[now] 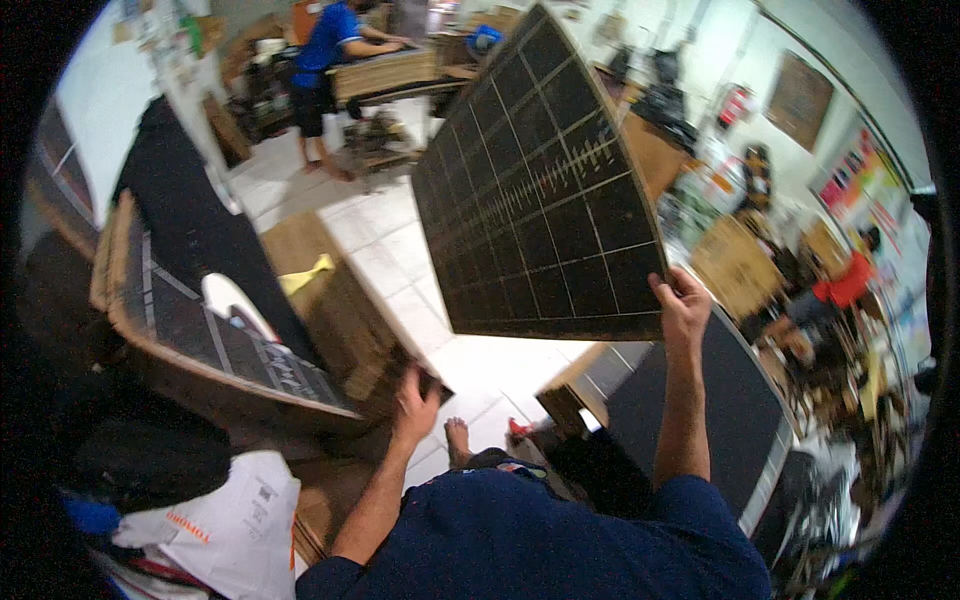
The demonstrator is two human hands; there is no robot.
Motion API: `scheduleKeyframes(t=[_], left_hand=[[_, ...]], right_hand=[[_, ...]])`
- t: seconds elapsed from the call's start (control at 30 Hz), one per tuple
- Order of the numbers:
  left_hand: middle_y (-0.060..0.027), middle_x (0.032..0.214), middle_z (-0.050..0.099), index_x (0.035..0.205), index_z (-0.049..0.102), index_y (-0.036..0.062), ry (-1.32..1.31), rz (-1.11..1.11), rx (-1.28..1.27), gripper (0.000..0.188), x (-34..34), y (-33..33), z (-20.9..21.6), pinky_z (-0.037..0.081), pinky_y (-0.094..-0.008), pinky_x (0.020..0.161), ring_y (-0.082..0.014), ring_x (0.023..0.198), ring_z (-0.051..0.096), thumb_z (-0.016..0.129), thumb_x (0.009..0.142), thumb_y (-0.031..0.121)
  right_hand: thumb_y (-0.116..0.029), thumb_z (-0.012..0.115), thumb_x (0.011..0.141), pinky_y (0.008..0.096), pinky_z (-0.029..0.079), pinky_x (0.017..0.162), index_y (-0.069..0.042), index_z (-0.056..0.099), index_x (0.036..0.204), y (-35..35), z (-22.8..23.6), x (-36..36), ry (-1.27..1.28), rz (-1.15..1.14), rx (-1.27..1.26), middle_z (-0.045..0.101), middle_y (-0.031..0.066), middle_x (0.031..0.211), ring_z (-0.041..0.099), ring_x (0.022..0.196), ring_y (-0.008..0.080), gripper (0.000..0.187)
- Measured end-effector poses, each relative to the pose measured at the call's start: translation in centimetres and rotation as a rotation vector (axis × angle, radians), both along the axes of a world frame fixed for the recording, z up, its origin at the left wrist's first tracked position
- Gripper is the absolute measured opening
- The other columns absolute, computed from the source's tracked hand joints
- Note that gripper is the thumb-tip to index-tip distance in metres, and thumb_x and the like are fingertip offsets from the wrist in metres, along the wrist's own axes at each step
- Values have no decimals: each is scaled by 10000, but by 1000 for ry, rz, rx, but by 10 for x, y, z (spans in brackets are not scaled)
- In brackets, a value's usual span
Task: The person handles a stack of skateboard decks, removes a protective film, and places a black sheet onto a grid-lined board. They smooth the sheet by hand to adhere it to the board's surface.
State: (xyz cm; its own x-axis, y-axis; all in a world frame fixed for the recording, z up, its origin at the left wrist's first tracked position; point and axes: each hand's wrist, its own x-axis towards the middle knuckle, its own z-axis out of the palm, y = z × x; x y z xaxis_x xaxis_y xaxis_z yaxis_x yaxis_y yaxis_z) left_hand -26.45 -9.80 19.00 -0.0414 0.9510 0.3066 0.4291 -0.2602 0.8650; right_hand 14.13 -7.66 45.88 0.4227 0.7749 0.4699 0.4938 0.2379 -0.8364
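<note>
A large black board with a pale grid of lines (540, 200) is tilted up in front of me, apart from the floor. My right hand (683, 305) grips its near right corner, thumb and fingers closed on the edge. Lower and to the left, my left hand (415, 405) is at the near corner of a brown cardboard sheet (325, 290), its fingers bent around the edge; some fingertips are hidden. A yellow scrap (307, 274) lies on that sheet. Left of it, a stack of black lined boards (190, 310) carries a dark cloth (185, 200) and a white curved piece (238, 305).
To my right lies another black board stack (690, 420). A white printed bag (230, 520) sits at the lower left. A person in blue (325, 60) works at a far stack (385, 75); a person in red (845, 285) is at the right among cartons. White floor tiles (375, 235) show between.
</note>
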Motion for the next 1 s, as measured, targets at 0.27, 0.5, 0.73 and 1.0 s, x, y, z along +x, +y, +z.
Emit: scheduleKeyframes(t=[0.27, 0.5, 0.73, 1.0], left_hand=[[-286, 1514, 535, 1517, 465, -31, 92, 368, 298, 737, 17, 149, 55, 404, -472, 1176, -431, 1411, 510, 750, 987, 395], [-70, 960, 744, 1196, 704, -63, 35, -68, -206, 512, 16, 154, 92, 528, -325, 780, -154, 853, 652, 755, 989, 402], [-80, 874, 741, 989, 764, -96, 56, -24, -351, 439, 87, 88, 67, 510, -364, 744, -152, 801, 618, 757, 978, 343], [-32, 768, 678, 931, 759, -87, 90, -81, -351, 425, 119, 120, 65, 478, -345, 659, -129, 720, 557, 764, 986, 334]], right_hand=[[-62, 788, 946, 321, 535, 953, 37, 696, 1321, -324, 78, 135, 329, -334, 235, 763, 84, 1192, 708, 1046, 172, 398], [-45, 775, 929, 256, 504, 892, 36, 720, 1258, -487, -37, 184, 456, -628, 106, 748, 29, 1092, 673, 951, 116, 343], [0, 777, 867, 283, 570, 797, 72, 734, 1206, -589, -122, 221, 728, -729, -8, 783, 77, 1039, 720, 846, 139, 349], [-40, 783, 860, 282, 548, 814, 68, 750, 1192, -613, -156, 228, 800, -854, -137, 781, 79, 1030, 714, 869, 150, 350]])
